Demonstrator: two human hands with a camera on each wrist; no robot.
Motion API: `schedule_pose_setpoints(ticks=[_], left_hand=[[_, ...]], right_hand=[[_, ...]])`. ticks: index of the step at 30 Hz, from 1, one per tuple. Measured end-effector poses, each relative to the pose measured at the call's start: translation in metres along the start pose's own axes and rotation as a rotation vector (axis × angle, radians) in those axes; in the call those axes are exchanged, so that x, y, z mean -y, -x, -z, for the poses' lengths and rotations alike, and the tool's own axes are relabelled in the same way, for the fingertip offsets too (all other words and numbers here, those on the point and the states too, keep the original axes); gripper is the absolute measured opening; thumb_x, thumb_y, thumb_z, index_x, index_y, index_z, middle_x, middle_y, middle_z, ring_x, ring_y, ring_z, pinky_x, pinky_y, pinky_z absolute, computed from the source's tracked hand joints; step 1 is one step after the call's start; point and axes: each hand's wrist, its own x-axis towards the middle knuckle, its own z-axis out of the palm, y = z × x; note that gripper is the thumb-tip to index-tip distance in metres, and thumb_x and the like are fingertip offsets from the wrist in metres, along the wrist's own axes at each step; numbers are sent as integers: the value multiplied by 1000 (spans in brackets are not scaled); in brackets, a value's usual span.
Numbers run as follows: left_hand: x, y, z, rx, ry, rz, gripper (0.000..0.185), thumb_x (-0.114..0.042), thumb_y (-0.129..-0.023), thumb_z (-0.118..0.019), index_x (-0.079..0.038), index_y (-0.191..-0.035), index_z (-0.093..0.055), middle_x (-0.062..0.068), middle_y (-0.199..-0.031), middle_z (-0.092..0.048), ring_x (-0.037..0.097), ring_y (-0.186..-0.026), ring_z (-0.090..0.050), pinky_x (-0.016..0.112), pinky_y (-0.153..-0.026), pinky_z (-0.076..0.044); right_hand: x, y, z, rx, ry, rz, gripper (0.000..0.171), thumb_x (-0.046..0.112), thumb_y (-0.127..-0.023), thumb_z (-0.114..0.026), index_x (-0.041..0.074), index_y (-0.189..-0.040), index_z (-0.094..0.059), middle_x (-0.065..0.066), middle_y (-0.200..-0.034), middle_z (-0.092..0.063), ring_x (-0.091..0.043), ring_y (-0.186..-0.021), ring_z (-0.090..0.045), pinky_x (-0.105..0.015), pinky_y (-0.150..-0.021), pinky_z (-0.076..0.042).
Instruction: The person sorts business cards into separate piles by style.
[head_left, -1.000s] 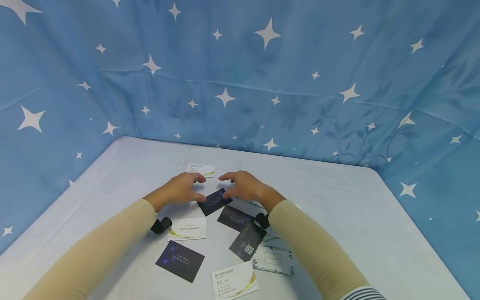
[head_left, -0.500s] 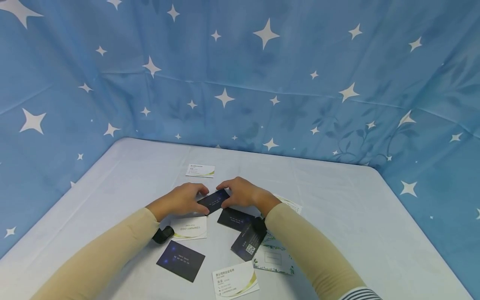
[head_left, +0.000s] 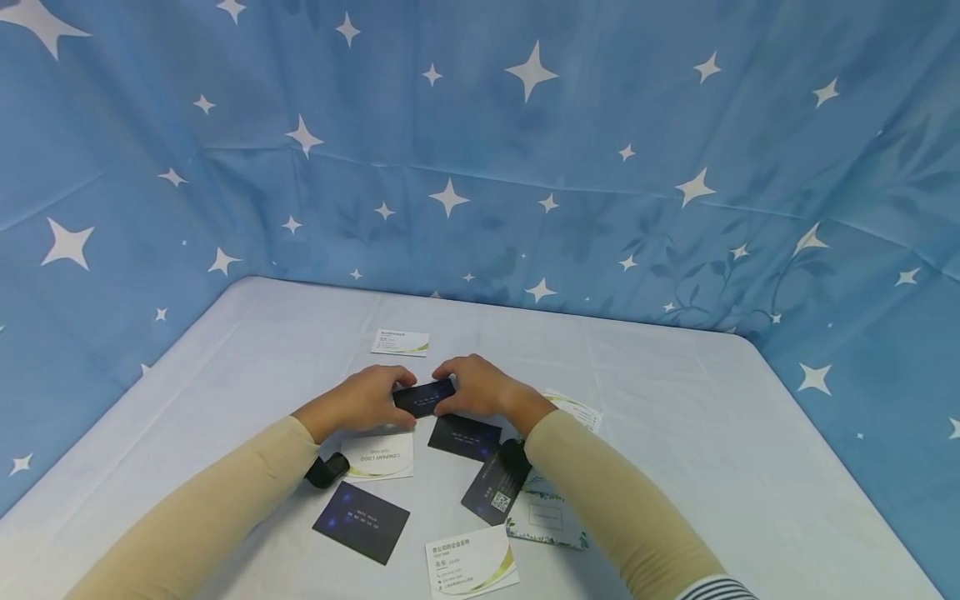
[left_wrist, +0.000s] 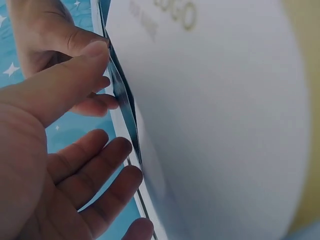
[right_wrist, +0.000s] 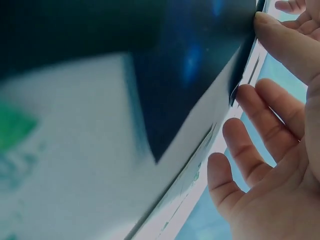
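Observation:
A dark business card [head_left: 423,398] with faint light print is held between both hands near the middle of the table. My left hand [head_left: 360,400] pinches its left end, thumb on the near edge and fingers on the far edge. At the right end, my right hand [head_left: 480,387] grips it the same way. In the left wrist view the card [left_wrist: 122,92] shows nearly edge-on, its corner under the left thumb [left_wrist: 92,60]. The right thumb [right_wrist: 272,32] presses a dark card's edge in the right wrist view. A second dark card [head_left: 465,437] lies just below the right hand.
White cards lie behind the hands [head_left: 401,342], below the left wrist [head_left: 378,457] and at the front [head_left: 472,562]. More dark cards [head_left: 362,522] [head_left: 495,492] and leaf-bordered cards [head_left: 546,521] are spread around. Partly under the right forearm is another white card [head_left: 573,410]. A starry blue curtain [head_left: 480,167] stands behind the table.
Both hands came down and took hold of the dark card's ends. The card has since turned to lie more level and shifted slightly left. The dark card below it moved slightly left.

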Motion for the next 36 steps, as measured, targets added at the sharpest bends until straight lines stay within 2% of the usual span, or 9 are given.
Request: schedule_pose_setpoints(ticks=[8,15,28,36], left_hand=[[3,-2,0,-3,18,-1,62,-17,-81,-85,1,-134,-58,13,-130,-62,29,-117,-58,47,-101,-43],[7,-4,0,-3,62,-5,60,-10,-82,-83,2,-135,-56,13,-132,-61,30,-121,-56,47,-103,-40],[9,-3,1,-25,39,47,61,-12,-82,-83,0,-135,-56,13,-135,-59,33,-129,-51,49,-106,-37],[10,-3,1,-34,46,42,59,-11,-83,-82,0,-135,-57,14,-135,-59,34,-131,-49,49,-108,-35]], right_hand=[[-1,0,-2,-22,-11,-19,59,35,-85,-81,7,-134,-63,-5,-129,-64,-20,-118,-58,-36,-103,-42],[-2,3,0,2,-27,-51,59,31,-85,-81,10,-137,-61,-7,-137,-60,-24,-128,-52,-41,-108,-37],[1,4,-1,-9,-69,-69,56,23,-86,-81,10,-136,-61,-7,-137,-59,-23,-127,-51,-40,-108,-37],[-1,5,0,-25,-67,-41,53,22,-86,-80,7,-133,-62,-8,-132,-61,-22,-121,-54,-39,-105,-40]])
